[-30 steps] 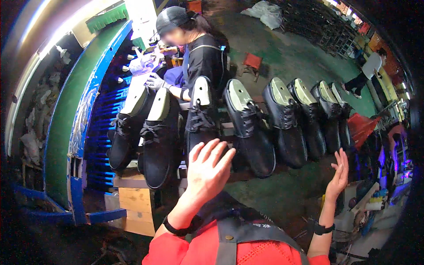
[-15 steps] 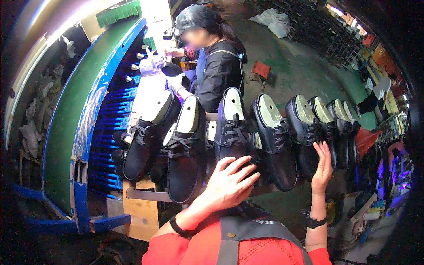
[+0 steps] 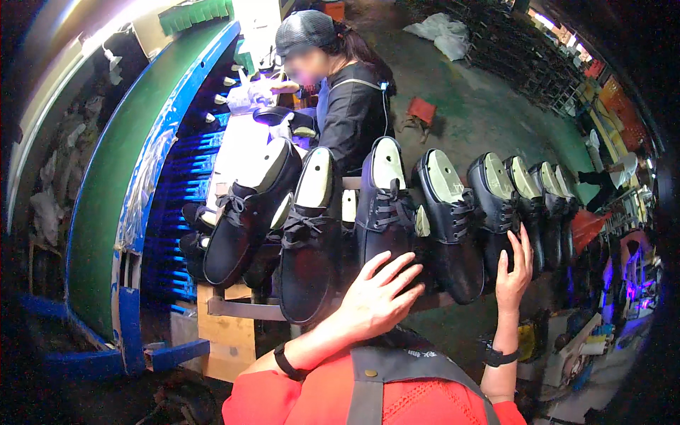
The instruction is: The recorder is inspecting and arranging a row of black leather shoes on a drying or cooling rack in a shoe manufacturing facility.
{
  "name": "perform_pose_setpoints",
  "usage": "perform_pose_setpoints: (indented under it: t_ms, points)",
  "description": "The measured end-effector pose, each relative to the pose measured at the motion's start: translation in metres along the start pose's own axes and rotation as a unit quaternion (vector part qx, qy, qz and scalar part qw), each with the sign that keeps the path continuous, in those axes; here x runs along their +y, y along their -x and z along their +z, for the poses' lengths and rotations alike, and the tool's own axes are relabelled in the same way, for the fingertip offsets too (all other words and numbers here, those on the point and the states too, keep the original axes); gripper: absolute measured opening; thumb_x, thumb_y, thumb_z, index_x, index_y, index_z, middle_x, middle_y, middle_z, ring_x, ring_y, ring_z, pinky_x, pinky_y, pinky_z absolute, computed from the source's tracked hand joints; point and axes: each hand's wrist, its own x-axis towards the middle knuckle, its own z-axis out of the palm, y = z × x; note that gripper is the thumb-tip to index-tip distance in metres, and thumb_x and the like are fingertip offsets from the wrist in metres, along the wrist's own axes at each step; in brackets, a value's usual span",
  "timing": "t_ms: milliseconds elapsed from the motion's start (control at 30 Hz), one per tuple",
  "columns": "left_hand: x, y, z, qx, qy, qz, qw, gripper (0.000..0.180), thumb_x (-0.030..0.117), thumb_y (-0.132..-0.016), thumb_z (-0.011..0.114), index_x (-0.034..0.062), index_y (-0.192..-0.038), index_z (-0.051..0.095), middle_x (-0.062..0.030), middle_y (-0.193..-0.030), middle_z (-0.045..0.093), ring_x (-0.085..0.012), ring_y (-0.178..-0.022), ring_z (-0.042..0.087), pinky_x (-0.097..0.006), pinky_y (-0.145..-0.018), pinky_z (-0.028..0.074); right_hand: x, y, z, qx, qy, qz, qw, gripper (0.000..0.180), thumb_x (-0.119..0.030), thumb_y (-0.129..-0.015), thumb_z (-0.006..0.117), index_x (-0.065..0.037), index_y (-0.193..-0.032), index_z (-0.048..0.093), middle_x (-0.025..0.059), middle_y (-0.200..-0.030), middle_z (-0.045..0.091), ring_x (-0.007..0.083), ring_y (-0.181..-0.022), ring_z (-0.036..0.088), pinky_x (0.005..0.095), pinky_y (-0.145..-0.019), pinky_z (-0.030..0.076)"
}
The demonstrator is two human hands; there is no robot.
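Eight black lace-up shoes (image 3: 451, 234) stood tilted in a row.
Counting from left, the left hand (image 3: 379, 297), fingers spread, overlapped the third shoe (image 3: 384, 205); the right hand (image 3: 513, 273), uncurled, was by the fifth shoe (image 3: 497, 188).

Black laced shoes (image 3: 452, 230) | row, toes nearest | rightmost perhaps touching

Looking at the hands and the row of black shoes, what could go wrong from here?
1. The right hand is close to the laces of the fifth shoe from the left; a finger might snag them.
2. The left hand, fingers spread, is at the front of the third shoe; a push might shift it.
3. The rightmost shoes appear crowded together, so one knock might jostle several.
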Motion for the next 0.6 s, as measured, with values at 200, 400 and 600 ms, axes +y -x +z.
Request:
perform_pose_setpoints:
  t_ms: [200,400,600]
  points:
    - [0.003,0.011,-0.007,-0.024,0.038,0.016,0.999,0.041,0.017,-0.079,0.077,0.0084,-0.120,0.074,-0.0173,-0.150,0.057,-0.0336,-0.146,0.048,-0.056,-0.122,0.034,0.002,0.001,0.001,0.004,0.009,0.001,1.000,0.043,-0.003,-0.096,0.063,-0.005,-0.138,0.066,0.0162,-0.156,0.054,0.0364,-0.141,0.053,0.0472,-0.118,0.040]
    - [0.003,0.017,-0.017,-0.030,0.065,0.037,0.997,0.044,0.015,-0.078,0.076,0.0065,-0.121,0.073,-0.0193,-0.150,0.056,-0.0358,-0.146,0.048,-0.055,-0.122,0.036,0.004,0.001,0.003,0.012,0.007,0.002,1.000,0.041,-0.004,-0.096,0.062,-0.006,-0.138,0.067,0.0161,-0.155,0.055,0.0363,-0.141,0.053,0.0471,-0.118,0.040]
    - [0.010,0.019,-0.038,0.035,0.117,0.093,0.988,0.043,0.011,-0.076,0.072,0.0016,-0.118,0.073,-0.0197,-0.138,0.065,-0.0362,-0.130,0.062,-0.047,-0.105,0.056,0.006,0.001,0.004,0.019,0.002,-0.007,1.000,0.041,-0.003,-0.096,0.062,-0.005,-0.137,0.067,0.0160,-0.155,0.055,0.0368,-0.140,0.054,0.0471,-0.117,0.041]
